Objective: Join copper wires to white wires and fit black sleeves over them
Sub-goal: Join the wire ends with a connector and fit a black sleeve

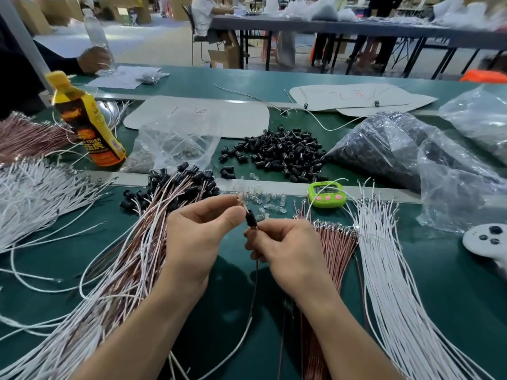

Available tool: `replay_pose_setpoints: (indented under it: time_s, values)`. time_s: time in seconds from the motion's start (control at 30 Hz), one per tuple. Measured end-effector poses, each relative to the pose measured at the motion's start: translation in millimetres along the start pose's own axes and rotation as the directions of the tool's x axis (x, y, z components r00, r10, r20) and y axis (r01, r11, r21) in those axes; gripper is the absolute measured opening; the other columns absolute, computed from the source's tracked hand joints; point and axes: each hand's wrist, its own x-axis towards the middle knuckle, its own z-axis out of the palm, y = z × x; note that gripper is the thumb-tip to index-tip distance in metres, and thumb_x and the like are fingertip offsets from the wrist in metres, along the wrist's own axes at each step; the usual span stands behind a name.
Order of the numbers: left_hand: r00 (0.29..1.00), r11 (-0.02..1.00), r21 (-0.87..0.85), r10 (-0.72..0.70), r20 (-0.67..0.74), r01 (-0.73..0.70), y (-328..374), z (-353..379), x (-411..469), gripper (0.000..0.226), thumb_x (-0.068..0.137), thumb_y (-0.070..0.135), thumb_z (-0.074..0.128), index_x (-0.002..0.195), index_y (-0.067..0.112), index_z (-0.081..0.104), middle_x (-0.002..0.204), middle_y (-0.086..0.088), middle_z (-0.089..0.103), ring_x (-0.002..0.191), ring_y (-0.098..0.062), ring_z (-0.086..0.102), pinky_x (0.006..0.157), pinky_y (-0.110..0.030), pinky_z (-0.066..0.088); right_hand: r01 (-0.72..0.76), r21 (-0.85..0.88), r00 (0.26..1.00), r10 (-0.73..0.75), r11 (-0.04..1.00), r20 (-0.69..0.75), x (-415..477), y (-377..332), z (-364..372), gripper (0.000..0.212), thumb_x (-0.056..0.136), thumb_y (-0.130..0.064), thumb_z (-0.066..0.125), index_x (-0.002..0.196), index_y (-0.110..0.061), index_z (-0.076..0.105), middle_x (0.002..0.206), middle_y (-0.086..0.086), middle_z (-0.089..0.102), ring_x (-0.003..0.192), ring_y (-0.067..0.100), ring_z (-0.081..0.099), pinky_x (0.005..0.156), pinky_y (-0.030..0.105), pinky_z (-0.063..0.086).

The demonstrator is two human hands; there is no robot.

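Head: blurred wire tip (pixel 240 201) above sleeve (pixel 251 220)

Black sleeve (pixel 251 220), copper wire (pixel 255 272), white wires (pixel 389 270), green table (pixel 439 297), lime-green timer (pixel 326 194), yellow-and-black bottle (pixel 87 124).

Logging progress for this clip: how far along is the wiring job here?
Done: a heap of joined wires capped with black sleeves lies at left. In hand: the left hand and right hand pinch a copper wire carrying one sleeve. Still to do: bundles of copper wires and white wires, plus a pile of loose sleeves.
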Motion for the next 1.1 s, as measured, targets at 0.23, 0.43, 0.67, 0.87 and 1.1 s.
replay_pose_setpoints:
  time_s: [0.23,0.43,0.67,0.87,1.1]
  values:
    - [1.0,0.998,0.057,0.031,0.003,-0.031,-0.1,-2.3,0.7,0.023,0.074,-0.002,0.082,0.077,0.021,0.084,0.081,-0.005,0.079,0.074,-0.011,0.073,0.07,-0.016,0.055,0.051,-0.184,0.998,-0.058,0.982,-0.035,-3.7,0.4,-0.3,0.012,0.088,-0.029,0.076,0.077,-0.034,0.077,0.068,0.006,0.071,0.054,0.019,0.059,0.053,0.04,0.051]
    - [0.999,0.999,0.041,0.018,-0.026,-0.017,-2.4,-1.1,1.5,0.021,0.081,-0.007,0.076,0.081,0.013,0.083,0.085,-0.008,0.08,0.077,-0.014,0.076,0.072,-0.018,0.057,0.061,-0.166,0.997,-0.068,0.984,-0.039,-6.4,-0.4,0.6,0.009,0.088,-0.033,0.077,0.083,-0.041,0.077,0.067,0.0,0.072,0.067,0.024,0.069,0.059,0.037,0.054]
    - [1.0,0.998,0.054,0.019,-0.017,-0.018,-2.0,-0.8,0.7,0.028,0.082,-0.008,0.075,0.083,0.019,0.084,0.083,-0.009,0.079,0.076,-0.014,0.075,0.072,-0.017,0.056,0.065,-0.168,0.998,-0.067,0.984,-0.004,-7.7,-0.6,2.5,0.008,0.084,-0.035,0.073,0.09,-0.035,0.077,0.069,-0.004,0.073,0.062,0.003,0.065,0.064,0.035,0.059]
    - [0.997,0.989,0.128,0.071,0.012,-0.072,-4.0,-0.6,-1.7,0.033,0.081,-0.006,0.077,0.085,0.026,0.084,0.079,-0.006,0.079,0.074,-0.013,0.073,0.07,-0.016,0.055,0.032,-0.121,0.999,-0.035,0.992,-0.024,-6.9,-2.3,0.0,0.012,0.08,-0.022,0.08,0.083,-0.034,0.079,0.066,-0.012,0.074,0.063,0.008,0.072,0.064,0.028,0.059]
    - [0.998,0.992,0.106,0.064,0.008,-0.064,-4.7,-1.2,1.0,0.028,0.084,-0.002,0.076,0.083,0.024,0.084,0.079,-0.007,0.079,0.077,-0.014,0.076,0.074,-0.016,0.056,-0.033,-0.072,0.999,0.031,0.997,-0.026,-6.6,-2.7,-0.6,0.007,0.079,-0.021,0.083,0.081,-0.028,0.081,0.067,-0.007,0.076,0.062,0.009,0.074,0.065,0.03,0.062]
